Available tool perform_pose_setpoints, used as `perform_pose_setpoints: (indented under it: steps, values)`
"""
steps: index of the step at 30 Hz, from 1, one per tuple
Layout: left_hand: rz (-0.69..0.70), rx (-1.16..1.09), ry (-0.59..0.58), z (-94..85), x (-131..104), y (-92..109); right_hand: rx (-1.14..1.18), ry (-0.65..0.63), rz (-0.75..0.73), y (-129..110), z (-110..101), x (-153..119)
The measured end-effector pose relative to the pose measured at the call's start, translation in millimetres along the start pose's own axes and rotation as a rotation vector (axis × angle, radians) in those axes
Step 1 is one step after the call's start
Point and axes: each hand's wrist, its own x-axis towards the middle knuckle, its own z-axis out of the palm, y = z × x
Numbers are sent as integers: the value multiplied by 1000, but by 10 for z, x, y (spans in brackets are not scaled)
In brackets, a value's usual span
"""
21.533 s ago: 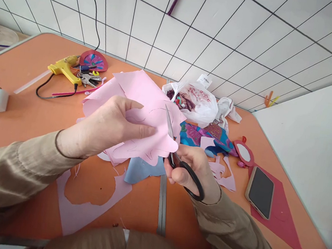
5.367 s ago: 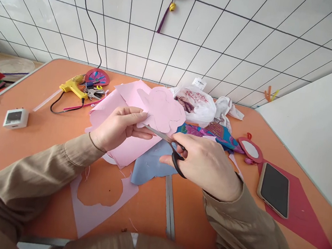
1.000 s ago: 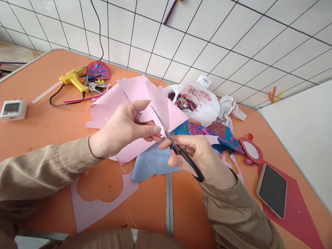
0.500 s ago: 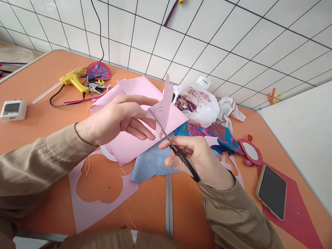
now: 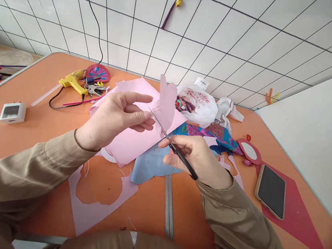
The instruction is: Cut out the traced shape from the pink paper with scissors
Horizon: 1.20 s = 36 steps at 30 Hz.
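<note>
Between my hands a pale pink paper cutout [image 5: 166,104] with drawn lines and a rounded edge is held up. My left hand [image 5: 121,113] pinches its left side between thumb and fingers. In my right hand [image 5: 192,154] is a pair of scissors [image 5: 183,159] with black handles, the blades pointing up and left along the cutout's lower edge. Larger pink sheets [image 5: 124,145] lie under and behind the cutout. Just below the scissors lies a piece of blue fabric [image 5: 148,166].
A pink offcut [image 5: 94,214] lies in front on the orange table [image 5: 47,158]. At left are a yellow glue gun [image 5: 76,82], keys [image 5: 95,89] and a white charger [image 5: 13,111]. A plastic bag [image 5: 201,104] stands behind; a phone [image 5: 272,191] rests on red sheet material [image 5: 303,216] at right.
The cutout has turned to show more of its face. My left thumb has come up onto its edge, with the fingers shifted. The scissors stay nearly in place.
</note>
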Motion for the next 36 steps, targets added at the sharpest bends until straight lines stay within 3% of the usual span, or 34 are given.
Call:
perform_pose_setpoints:
  steps: [13,26,31,36]
  values:
    - [-6,17,44,59,-20,52,54,-8,-16,19,-14,3]
    - [-66,14,-16,28,-25,24,5,-12,-32,-14,-20,-17]
    - [-110,-19,-99,38,-12,-7,-120,11,-45,13,-14,-18]
    - [-65,-12,-156,42,-6,-17,-222,16,-42,26,3,-21]
